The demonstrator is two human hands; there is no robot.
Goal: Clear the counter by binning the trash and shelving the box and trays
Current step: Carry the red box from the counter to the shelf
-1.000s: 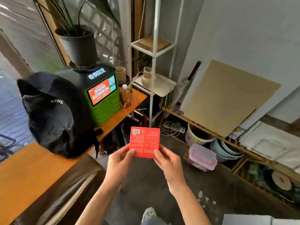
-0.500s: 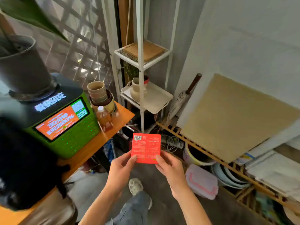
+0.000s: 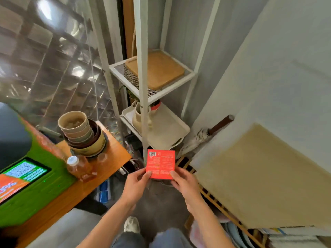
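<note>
A flat red box (image 3: 160, 164) with a barcode is held in front of me by both hands. My left hand (image 3: 136, 183) pinches its lower left corner and my right hand (image 3: 184, 183) pinches its lower right corner. Just beyond the box stands a white metal shelf rack (image 3: 141, 86). Its upper mesh shelf carries a wooden tray (image 3: 157, 68). The shelf below carries a cream tray (image 3: 168, 129) with a cream jug (image 3: 138, 115) on it.
The orange counter (image 3: 89, 185) on the left bears a stack of bowls (image 3: 82, 133), a tea bottle (image 3: 78, 167) and a green kiosk (image 3: 26, 185). A tan board (image 3: 268, 176) leans on the right wall above a slatted wooden rack (image 3: 211, 192). A folded umbrella (image 3: 202, 138) leans in the corner.
I have stepped closer to the white shelf rack, so it looms larger. The red box stays in both hands and sits nearer the lower tray.
</note>
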